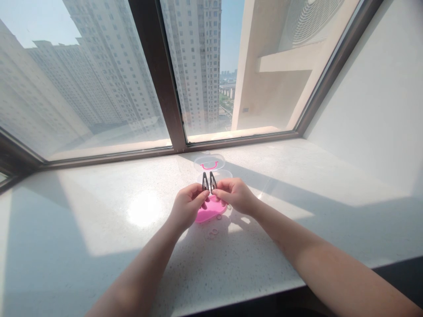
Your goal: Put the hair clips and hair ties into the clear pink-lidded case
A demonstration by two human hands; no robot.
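Observation:
Two black snap hair clips are held upright side by side, narrow ends up. My left hand (190,202) pinches the left hair clip (205,181) between thumb and fingers. The right hair clip (213,180) is pinched the same way by my right hand (238,196). Below and behind the hands sits a pink tray or lid (209,212), partly hidden by the fingers. Beyond it stands a clear plastic case (220,175), its transparent lid (198,163) raised and fitted with a pink handle (209,167).
Several small rings, perhaps hair ties (215,231), lie on the speckled white sill (125,273) near the pink piece. A brown-framed window (176,143) closes off the back, and a white wall (373,114) rises at the right. The sill's front edge (244,299) runs along the bottom.

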